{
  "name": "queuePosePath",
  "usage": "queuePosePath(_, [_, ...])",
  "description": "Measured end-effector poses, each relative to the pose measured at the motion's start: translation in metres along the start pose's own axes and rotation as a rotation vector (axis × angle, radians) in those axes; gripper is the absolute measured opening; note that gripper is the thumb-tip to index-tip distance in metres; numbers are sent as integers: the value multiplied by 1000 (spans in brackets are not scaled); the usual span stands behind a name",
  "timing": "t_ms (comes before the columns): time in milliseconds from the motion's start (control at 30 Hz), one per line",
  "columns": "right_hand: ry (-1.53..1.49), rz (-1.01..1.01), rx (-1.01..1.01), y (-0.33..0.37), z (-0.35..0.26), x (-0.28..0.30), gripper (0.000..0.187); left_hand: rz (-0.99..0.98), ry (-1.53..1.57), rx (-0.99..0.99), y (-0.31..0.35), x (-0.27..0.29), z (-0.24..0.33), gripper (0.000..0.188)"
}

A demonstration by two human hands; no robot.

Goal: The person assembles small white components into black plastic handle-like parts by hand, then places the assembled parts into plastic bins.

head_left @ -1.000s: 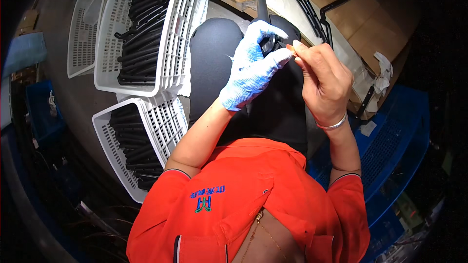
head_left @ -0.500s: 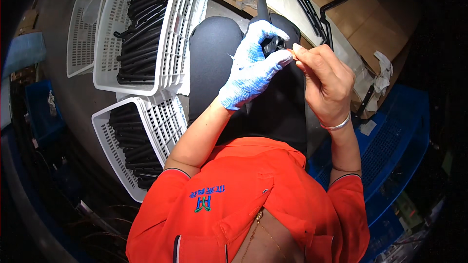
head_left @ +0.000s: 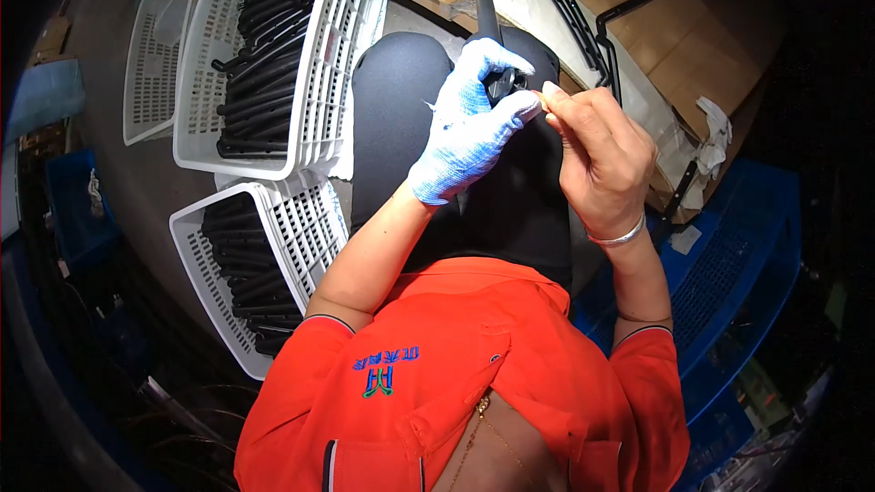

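Observation:
Over my lap, my left hand (head_left: 469, 132), in a blue-and-white knit glove, is wrapped round a black tubular part (head_left: 488, 16). Its straight end sticks out past the glove, away from me. The dark end (head_left: 503, 85) of the part shows between thumb and fingers. My bare right hand (head_left: 606, 150), with a silver bangle at the wrist, is pinched close beside that end, near the left thumb. Something small and thin seems to be between its fingertips, too small to name.
White plastic baskets (head_left: 293, 118) full of black tubular parts stand at left, one nearer me (head_left: 214, 282). Several bent black bars (head_left: 612, 41) lie on the cardboard-covered surface (head_left: 693, 27) ahead right. A black-handled knife (head_left: 682, 189) and crumpled white cloth (head_left: 715, 132) lie beside blue crates (head_left: 729, 264).
My right hand has shifted slightly left and toward me, still pinched beside the part's end. The left hand keeps its grip and has barely moved.

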State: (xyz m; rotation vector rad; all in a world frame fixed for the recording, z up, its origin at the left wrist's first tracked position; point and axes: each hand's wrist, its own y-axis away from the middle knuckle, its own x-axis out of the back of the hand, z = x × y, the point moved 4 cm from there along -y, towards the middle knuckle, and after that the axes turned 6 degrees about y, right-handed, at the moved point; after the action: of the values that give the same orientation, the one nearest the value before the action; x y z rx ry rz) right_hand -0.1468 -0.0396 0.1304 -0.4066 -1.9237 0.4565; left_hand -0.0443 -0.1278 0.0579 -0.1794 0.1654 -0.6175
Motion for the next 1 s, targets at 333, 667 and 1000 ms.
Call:
queuePosePath(333, [-88,73,-173,13,16,-9,14,25,11,27,2,-10,3,32])
queuePosePath(667, [-902,-64,-599,15,42,-31,17,-28,-41,-81,8,-20,-17,46])
queuePosePath(1000, [-899,113,-876,23,57,-56,10,59,-359,-383,-3,2,9,33])
